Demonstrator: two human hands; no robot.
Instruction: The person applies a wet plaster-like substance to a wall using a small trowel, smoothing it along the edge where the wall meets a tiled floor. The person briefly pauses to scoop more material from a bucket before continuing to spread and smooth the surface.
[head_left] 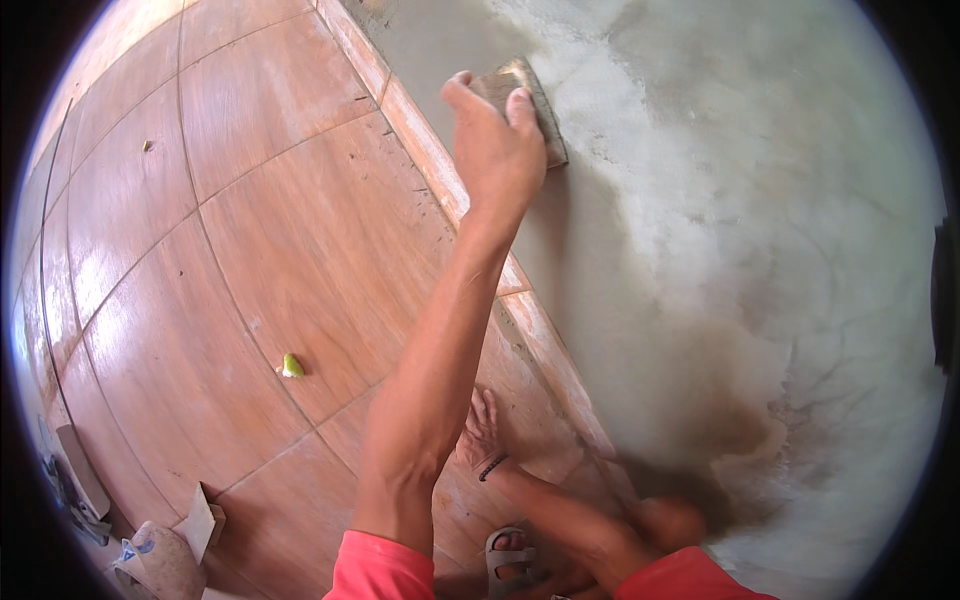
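Observation:
My left hand (497, 150) is closed around a worn brown wooden float (548, 125). The float lies against the grey plastered surface (690, 230), just beyond the strip of tile skirting (425, 150). Lower down, my right hand (481, 432) rests on the wood-look floor tiles (300, 240) with its fingers stretched out. A dark band circles that wrist. My left forearm passes close beside the right hand and covers a little of it.
A small green and white scrap (291, 366) lies on the tiles, and a smaller bit (148, 146) lies farther off. At lower left are a pale bag (165, 565) and a small board piece (203, 523). A sandalled foot (508, 555) is at the bottom. Damp brown patches mark the plaster.

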